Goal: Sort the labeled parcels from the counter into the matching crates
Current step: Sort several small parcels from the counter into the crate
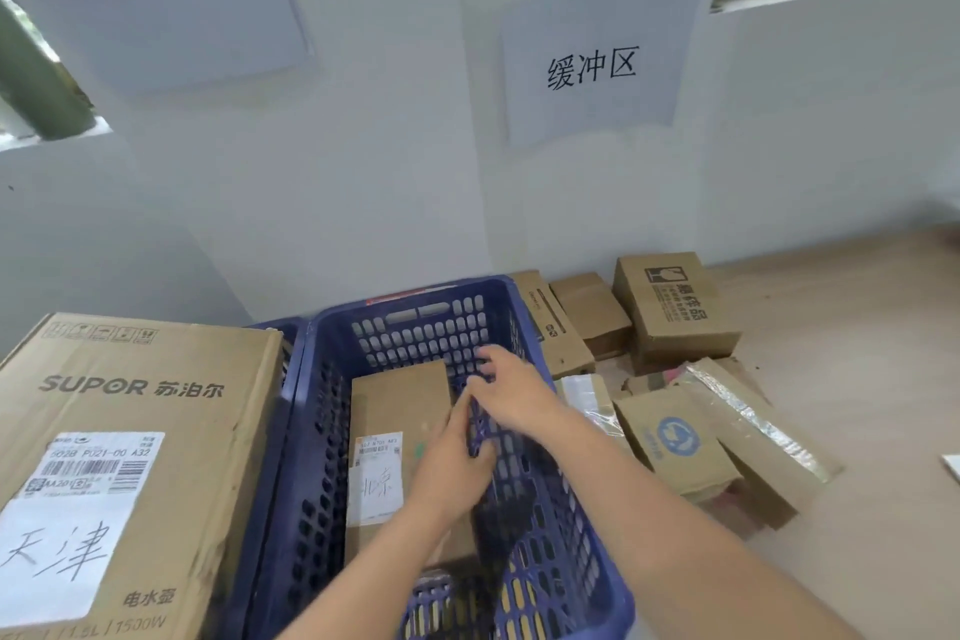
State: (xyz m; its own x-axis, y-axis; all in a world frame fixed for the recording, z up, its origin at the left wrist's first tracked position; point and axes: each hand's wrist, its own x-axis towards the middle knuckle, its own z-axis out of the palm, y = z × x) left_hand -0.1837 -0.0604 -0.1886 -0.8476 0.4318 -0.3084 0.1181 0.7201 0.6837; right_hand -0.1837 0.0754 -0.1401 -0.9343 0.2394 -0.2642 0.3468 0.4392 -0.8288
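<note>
A blue plastic crate [566, 582] stands in the middle. Inside it a brown cardboard parcel [397, 411] leans upright, with a shipping label and a white slip handwritten 北京. My left hand [457, 463] reaches into the crate and holds the parcel's right edge. Just above the crate's right wall, my right hand [514, 390] has its fingers spread and holds nothing. At the left, a big SUPOR box [156, 395] with a handwritten 天津 label rests over a second blue crate [283, 333]. Several cardboard parcels [675, 312] lie on the counter to the right.
The wooden counter [857, 353] stretches to the right, and its parcels include a flat box with a blue logo [672, 437] and one with silver tape [758, 426]. A paper sign reading 缓冲区 [592, 68] hangs on the white wall behind.
</note>
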